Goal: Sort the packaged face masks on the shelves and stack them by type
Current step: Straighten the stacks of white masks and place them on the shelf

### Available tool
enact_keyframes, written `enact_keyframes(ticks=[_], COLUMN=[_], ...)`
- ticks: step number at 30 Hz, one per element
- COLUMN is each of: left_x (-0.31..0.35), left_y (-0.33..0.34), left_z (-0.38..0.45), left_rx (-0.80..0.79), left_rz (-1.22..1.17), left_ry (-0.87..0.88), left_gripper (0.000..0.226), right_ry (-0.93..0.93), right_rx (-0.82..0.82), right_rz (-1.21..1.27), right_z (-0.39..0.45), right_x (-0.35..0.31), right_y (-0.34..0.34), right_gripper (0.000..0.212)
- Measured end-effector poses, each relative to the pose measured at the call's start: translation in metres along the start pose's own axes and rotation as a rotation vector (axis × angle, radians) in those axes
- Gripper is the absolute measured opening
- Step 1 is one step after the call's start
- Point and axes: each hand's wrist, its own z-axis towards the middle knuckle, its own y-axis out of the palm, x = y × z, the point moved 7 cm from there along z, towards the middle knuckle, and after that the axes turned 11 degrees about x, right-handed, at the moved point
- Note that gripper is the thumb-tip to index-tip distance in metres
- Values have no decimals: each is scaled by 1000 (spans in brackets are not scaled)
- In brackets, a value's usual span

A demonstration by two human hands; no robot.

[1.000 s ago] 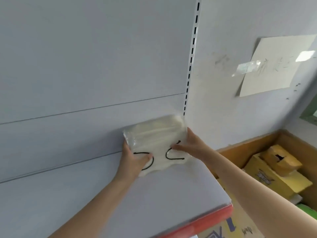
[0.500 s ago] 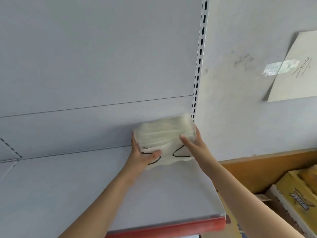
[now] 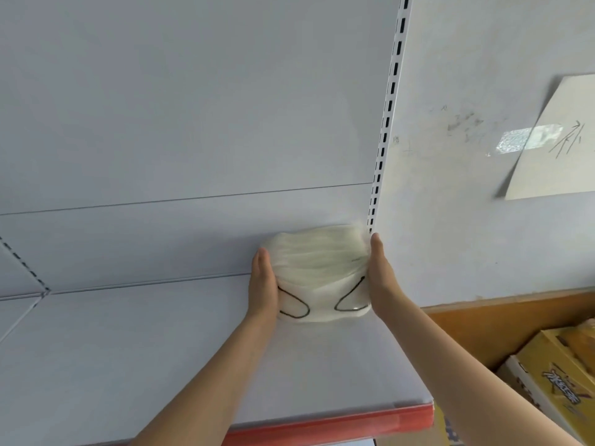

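A stack of white packaged face masks (image 3: 317,268) with black ear loops lies at the back right corner of the white shelf (image 3: 161,349), against the back panel. My left hand (image 3: 263,283) presses flat against the stack's left side, fingers straight. My right hand (image 3: 378,278) presses flat against its right side, fingers straight and pointing to the back. The stack sits squeezed between both palms.
A slotted upright (image 3: 388,123) runs up just right of the stack. The shelf has a red front edge (image 3: 322,424). On the wall at right hangs a taped paper (image 3: 557,149). Below right stands a wooden bin (image 3: 502,320) with yellow boxes (image 3: 553,381).
My thumbs were on top of the stack gripping it; now both hands lie flat against its sides. The stack has settled back into the corner and the view has shifted left.
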Motion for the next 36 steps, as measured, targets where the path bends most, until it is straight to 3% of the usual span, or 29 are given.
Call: enact_keyframes(ticks=[2,3,5,8,10,12,15,22,24,28,30,33,36], left_x=[18,29,62,69,60,55,53,72,72,75,72,69,74], left_y=[-10,-21,-36,-19,-3,12,28,52,55,62,62,59,63], left_z=[-9,-15,-41,-70,-69,-60,-43,-16,-11,-10,-11,-10,-13], left_rx=[93,171,233,60,-40,-115,-176,-266,-316,-369,-413,-524,-598], left_rz=[39,88,302,769,989,1189,1361,1500,1538,1603,1595,1519,1518], left_ry=[73,172,563,1261,1422,1391,1270,1091,1022,1034,1015,834,836], left_gripper=[81,74,76,82,86,90,96,114,113,88,86,84,87], right_ry=[-59,-181,-559,-1025,-1202,-1298,-1334,-1186,-1166,-1264,-1259,-1319,-1377], right_rx=[77,137,273,303,179,46,-23,-138,-170,-136,-97,-18,-6], right_rz=[-78,-138,-389,-681,-839,-1044,-1236,-1439,-1444,-1303,-1340,-1379,-1288], right_z=[-6,-8,-20,-35,-34,-30,-20,-6,-3,-9,-8,-10,-13], right_x=[-9,-19,-44,-65,-68,-71,-75,-71,-71,-74,-69,-67,-67], right_y=[-8,-14,-20,-6,16,36,49,57,59,58,55,53,55], right_gripper=[81,72,62,58,58,62,78,88,83,79,68,62,57])
